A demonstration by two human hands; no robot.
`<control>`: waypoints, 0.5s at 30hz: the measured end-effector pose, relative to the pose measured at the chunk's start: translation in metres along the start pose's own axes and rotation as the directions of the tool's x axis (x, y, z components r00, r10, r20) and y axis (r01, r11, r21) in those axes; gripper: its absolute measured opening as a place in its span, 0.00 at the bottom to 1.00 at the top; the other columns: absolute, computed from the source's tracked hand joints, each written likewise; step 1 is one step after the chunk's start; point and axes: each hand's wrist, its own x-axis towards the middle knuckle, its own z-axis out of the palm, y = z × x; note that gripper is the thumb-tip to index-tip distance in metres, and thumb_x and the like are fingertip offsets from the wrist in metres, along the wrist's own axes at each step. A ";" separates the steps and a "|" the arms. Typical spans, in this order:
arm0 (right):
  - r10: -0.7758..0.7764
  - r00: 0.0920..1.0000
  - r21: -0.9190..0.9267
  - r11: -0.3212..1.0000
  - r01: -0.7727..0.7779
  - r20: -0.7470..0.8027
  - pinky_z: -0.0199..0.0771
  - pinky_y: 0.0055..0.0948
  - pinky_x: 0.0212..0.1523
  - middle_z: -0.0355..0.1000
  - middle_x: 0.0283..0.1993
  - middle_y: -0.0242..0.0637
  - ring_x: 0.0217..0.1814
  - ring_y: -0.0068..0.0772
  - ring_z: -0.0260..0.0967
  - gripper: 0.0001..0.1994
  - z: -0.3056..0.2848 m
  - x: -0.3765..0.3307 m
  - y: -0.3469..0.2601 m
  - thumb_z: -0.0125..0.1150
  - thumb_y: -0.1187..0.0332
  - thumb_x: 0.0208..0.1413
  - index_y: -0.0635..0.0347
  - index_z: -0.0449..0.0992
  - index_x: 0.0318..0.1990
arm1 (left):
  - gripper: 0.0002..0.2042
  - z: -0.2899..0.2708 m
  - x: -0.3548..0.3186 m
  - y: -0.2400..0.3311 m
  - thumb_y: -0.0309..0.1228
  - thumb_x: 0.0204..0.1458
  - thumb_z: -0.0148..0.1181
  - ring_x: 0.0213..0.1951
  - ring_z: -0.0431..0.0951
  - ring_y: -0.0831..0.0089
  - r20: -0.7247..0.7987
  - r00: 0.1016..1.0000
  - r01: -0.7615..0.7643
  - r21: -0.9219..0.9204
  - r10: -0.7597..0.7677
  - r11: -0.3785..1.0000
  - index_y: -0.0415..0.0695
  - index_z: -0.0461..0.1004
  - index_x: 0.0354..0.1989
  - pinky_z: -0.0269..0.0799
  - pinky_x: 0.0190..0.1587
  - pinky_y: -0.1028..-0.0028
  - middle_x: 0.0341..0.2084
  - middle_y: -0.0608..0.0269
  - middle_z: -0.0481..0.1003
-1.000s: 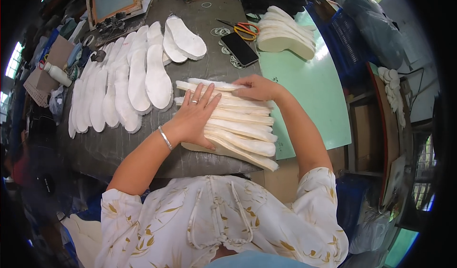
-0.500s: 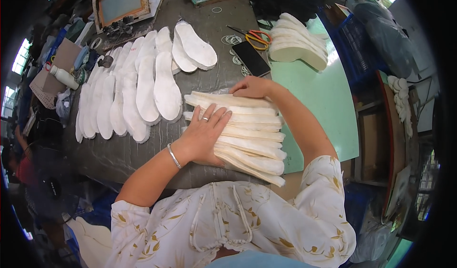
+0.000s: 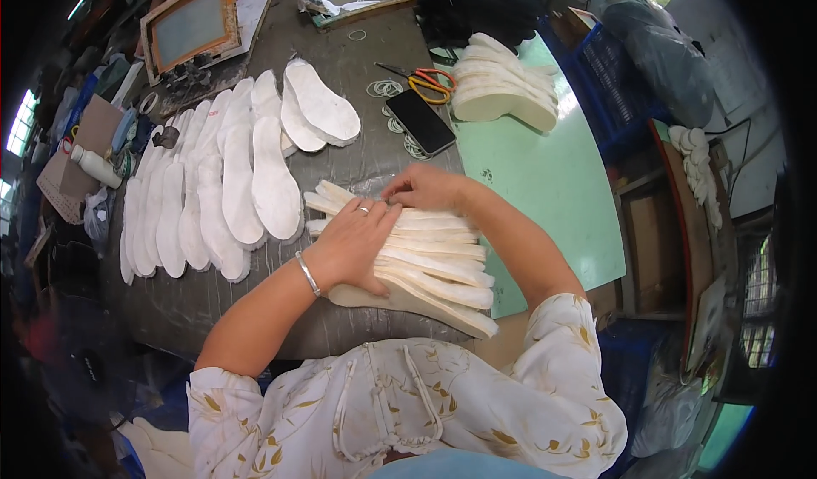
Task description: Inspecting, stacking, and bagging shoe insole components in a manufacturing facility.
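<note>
Phone (image 3: 420, 122) behind insole stack (image 3: 425, 262), scissors (image 3: 425, 83) beyond.

Black phone (image 3: 421, 122), orange-handled scissors (image 3: 425, 82), wooden-framed screen (image 3: 189, 26), white bottle (image 3: 95, 166).

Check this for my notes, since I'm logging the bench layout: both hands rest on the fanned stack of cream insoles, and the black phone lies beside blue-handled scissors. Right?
Not quite: the scissors have orange handles, not blue, as the head view shows. The rest holds: the left hand and right hand rest on the fanned stack of cream insoles, and the black phone lies beside the scissors.
</note>
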 end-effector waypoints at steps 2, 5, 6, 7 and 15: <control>-0.097 0.956 -0.307 0.952 0.008 -0.278 0.76 0.37 0.45 0.79 0.39 0.44 0.41 0.46 0.77 0.12 -0.014 0.011 0.007 0.58 0.65 0.52 0.56 0.83 0.41 | 0.55 -0.003 0.005 -0.004 0.54 0.19 0.76 0.53 0.67 0.53 0.158 0.987 0.051 -0.066 -0.040 0.997 0.32 0.61 0.57 0.58 0.60 0.60 0.50 0.45 0.66; -0.112 0.823 -0.331 0.939 -0.096 -0.556 0.76 0.41 0.45 0.78 0.37 0.44 0.42 0.48 0.76 0.10 -0.045 0.039 0.025 0.59 0.66 0.50 0.54 0.83 0.37 | 0.54 0.003 0.003 -0.002 0.55 0.19 0.76 0.53 0.66 0.50 0.136 0.990 0.026 0.046 -0.032 0.999 0.31 0.61 0.55 0.59 0.59 0.61 0.50 0.42 0.66; -0.075 0.805 -0.328 0.932 -0.153 -0.589 0.76 0.42 0.45 0.78 0.37 0.44 0.42 0.48 0.76 0.09 -0.053 0.050 0.031 0.59 0.66 0.50 0.54 0.83 0.37 | 0.54 0.003 0.004 -0.001 0.55 0.19 0.76 0.53 0.66 0.50 0.150 0.988 0.030 0.086 -0.042 0.996 0.31 0.61 0.55 0.59 0.59 0.60 0.50 0.42 0.66; -0.086 0.806 -0.336 0.930 -0.146 -0.586 0.76 0.42 0.45 0.78 0.37 0.44 0.42 0.48 0.76 0.09 -0.060 0.063 0.036 0.59 0.66 0.50 0.54 0.83 0.37 | 0.53 0.001 0.007 0.000 0.55 0.20 0.75 0.53 0.66 0.50 0.241 0.968 0.051 0.055 -0.063 0.997 0.31 0.61 0.55 0.58 0.60 0.59 0.50 0.41 0.66; 0.119 0.761 -0.481 0.710 -0.514 -0.638 0.77 0.42 0.45 0.77 0.41 0.49 0.45 0.48 0.77 0.10 -0.084 0.167 0.054 0.60 0.65 0.51 0.62 0.81 0.34 | 0.60 0.004 0.006 0.007 0.53 0.22 0.76 0.53 0.67 0.53 0.210 0.974 0.073 0.034 -0.079 0.997 0.30 0.54 0.65 0.55 0.62 0.59 0.48 0.47 0.68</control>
